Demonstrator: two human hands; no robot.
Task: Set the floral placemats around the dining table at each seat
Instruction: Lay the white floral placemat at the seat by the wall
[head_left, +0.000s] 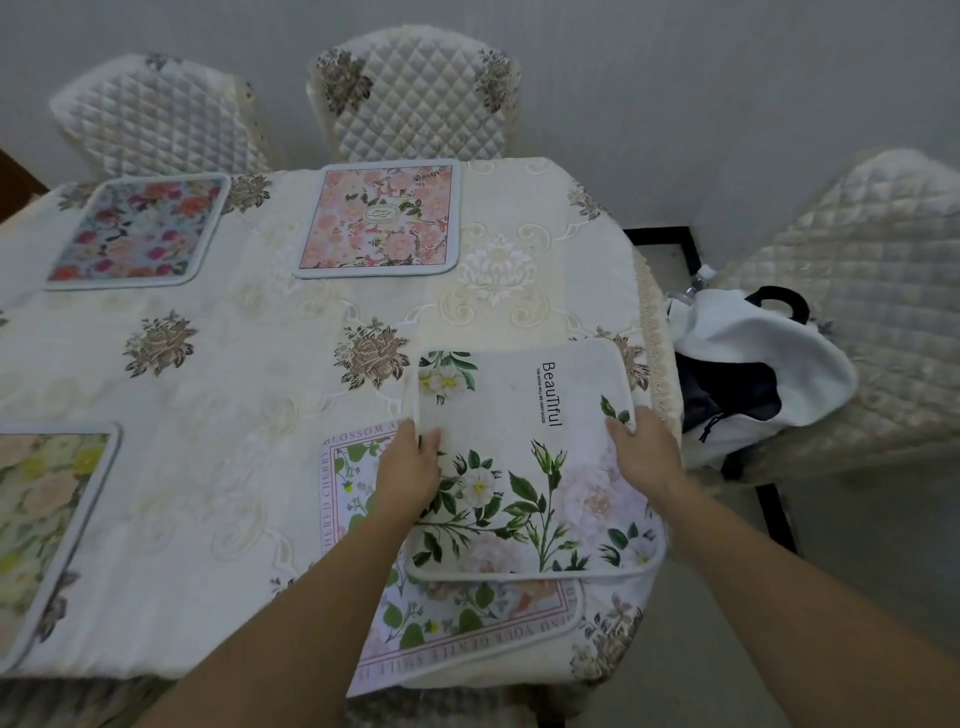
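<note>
Cream embroidered cloth covers the desk (208, 467), ringed by quilted chairs (415, 93). Three floral placemats lie flat at seats: multicoloured (140, 231), pink (379, 218), and pale yellow (41, 519) at the near-left edge. Both hands grip the white "Beautiful" placemat (524, 467), the left hand (410, 467) pinching its left edge, the right hand (644, 452) its right edge, fingers curled over the rim. It overlaps a bordered placemat (441, 613) lying beneath at the near seat. Its long axis runs away from the person, angled toward the desk's right end, where a chair (857, 312) holding a white bag (753, 353) is judged the likely unfilled seat; the right hand lies nearer
</note>
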